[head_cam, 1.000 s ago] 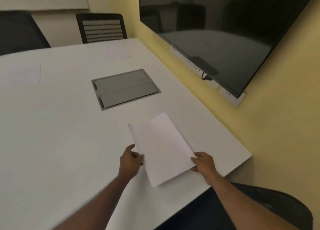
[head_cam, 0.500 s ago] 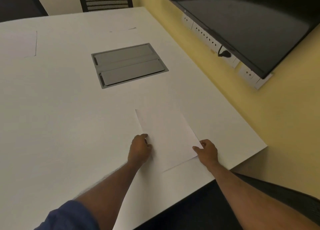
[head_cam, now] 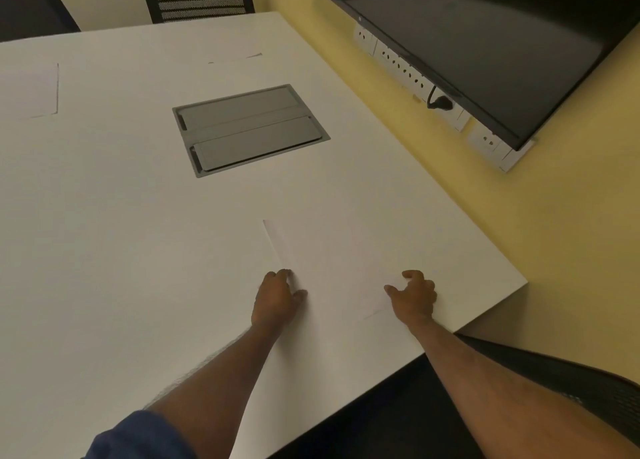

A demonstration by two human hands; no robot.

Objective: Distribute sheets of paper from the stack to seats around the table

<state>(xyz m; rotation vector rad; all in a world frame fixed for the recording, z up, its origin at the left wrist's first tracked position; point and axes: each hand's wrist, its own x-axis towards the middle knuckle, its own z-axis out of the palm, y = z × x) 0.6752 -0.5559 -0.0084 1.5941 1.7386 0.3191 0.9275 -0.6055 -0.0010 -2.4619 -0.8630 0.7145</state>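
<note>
left hand (head_cam: 278, 297) is curled at the left edge of the sheet (head_cam: 332, 268), can't tell if it's pinching. sheet's flat, right hand (head_cam: 414, 294) loose and open on it. sticky fingers lifting off could probably drag it toward the table (head_cam: 485, 282) corner.

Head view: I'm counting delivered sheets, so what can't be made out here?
Near sheet: white on the white table; right edge fades out.
Far-left sheet: cut by the frame's left edge.
Far sheet: only faint edge lines.
Left hand: its back hides the fingertips; grip unclear.
Stack: out of frame.
</note>
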